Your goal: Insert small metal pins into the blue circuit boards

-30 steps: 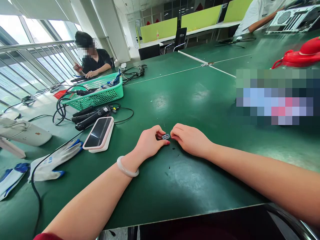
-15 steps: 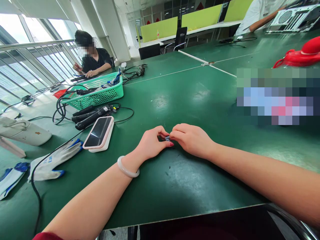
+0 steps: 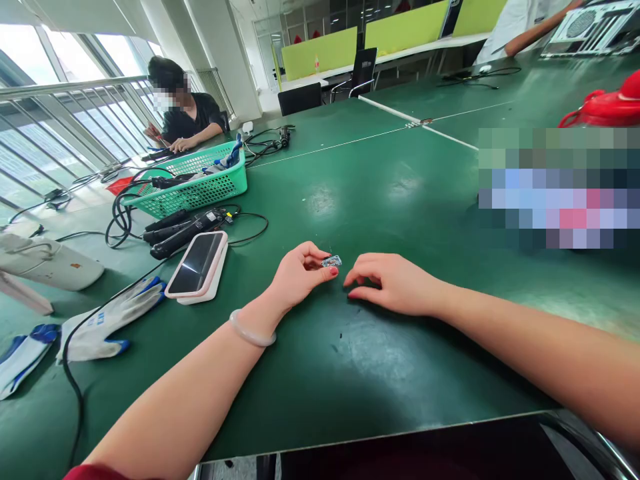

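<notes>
Pinched between the thumb and fingers of my left hand (image 3: 301, 275) is a small flat rectangular piece (image 3: 331, 261), pale with dark details, too small to identify. A pale bangle circles my left wrist. Just to the right of the piece, and apart from it, is my right hand (image 3: 390, 283), its thumb and fingers parted with nothing between them. Both hands are low over the green table (image 3: 360, 200). A phone (image 3: 197, 265) with a pink edge rests on a white object left of my left hand.
At the left are a green basket (image 3: 195, 190) of cables and tools, black devices (image 3: 187, 232), gloves (image 3: 110, 320) and a white container (image 3: 50, 260). A red-topped object (image 3: 607, 107) stands right. One person sits back left; another person's arm is at the back right.
My right hand has let go of the small piece and moved slightly right, its fingers opening. My left hand still holds the piece, now more visible and a little higher.
</notes>
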The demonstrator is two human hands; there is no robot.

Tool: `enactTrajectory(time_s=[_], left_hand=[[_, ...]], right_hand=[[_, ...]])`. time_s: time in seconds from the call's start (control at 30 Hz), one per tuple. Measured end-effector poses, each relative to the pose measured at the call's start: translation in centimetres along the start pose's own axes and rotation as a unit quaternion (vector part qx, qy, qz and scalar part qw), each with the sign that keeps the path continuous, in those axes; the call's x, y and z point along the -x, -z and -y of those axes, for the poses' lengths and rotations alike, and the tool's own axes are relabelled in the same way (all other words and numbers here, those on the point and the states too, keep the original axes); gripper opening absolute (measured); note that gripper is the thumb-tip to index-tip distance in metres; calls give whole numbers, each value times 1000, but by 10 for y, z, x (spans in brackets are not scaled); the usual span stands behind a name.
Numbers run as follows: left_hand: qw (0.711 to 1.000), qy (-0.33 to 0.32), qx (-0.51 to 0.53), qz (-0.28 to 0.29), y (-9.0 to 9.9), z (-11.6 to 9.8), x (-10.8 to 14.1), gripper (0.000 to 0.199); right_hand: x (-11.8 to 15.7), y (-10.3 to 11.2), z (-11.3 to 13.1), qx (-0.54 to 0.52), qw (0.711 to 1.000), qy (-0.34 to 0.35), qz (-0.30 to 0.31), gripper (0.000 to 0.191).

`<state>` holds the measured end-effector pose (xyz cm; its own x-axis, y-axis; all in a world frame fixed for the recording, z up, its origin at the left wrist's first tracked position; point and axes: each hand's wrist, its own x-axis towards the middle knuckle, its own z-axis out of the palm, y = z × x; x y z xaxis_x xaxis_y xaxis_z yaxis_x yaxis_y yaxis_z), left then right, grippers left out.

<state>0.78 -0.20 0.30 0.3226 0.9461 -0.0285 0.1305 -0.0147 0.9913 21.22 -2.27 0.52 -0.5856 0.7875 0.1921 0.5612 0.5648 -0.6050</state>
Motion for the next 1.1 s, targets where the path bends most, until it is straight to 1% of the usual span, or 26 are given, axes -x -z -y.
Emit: enactTrajectory(time_s=[0.07,0.13,0.17,0.23,0.3,0.37,0.47,0.57,0.67,0.8,0.93,1.1], left_hand=[[995,-6,-100,-15,-1,1,0,34],[984,-15,-176,-17,-2,0,1,31],[980,-19,-197,-16,-2,-2,2,29],[977,-24,-211,-12,-4,-4,4,27],[979,-22,-202,-4,-4,-5,5,29],[984,-15,-177,8,-5,-5,5,31],[990,-9,-142,27,-6,-5,6,34],[993,-8,-108,43,-7,-7,7,37],[997,6,-49,56,-8,-8,8,37],[997,28,33,64,-10,-11,9,38],[996,33,59,61,-10,-13,9,41],[996,33,62,57,-9,-11,9,41]], right_hand=[[1,-5,2,53,998,12,36,10],[1,-9,3,75,996,17,42,11],[1,-10,4,75,996,23,36,13],[1,-8,5,52,998,22,-1,14],[0,-5,7,4,998,-8,-54,13],[0,-2,8,-51,992,-48,-104,12],[0,-2,7,-115,981,-72,-139,13],[-1,-4,6,-139,977,-64,-146,13],[-2,-6,6,-157,975,-53,-148,13],[-3,-4,6,-224,963,-60,-139,18],[-4,-3,6,-280,949,-73,-126,27],[-4,-3,4,-293,943,-80,-133,30]])
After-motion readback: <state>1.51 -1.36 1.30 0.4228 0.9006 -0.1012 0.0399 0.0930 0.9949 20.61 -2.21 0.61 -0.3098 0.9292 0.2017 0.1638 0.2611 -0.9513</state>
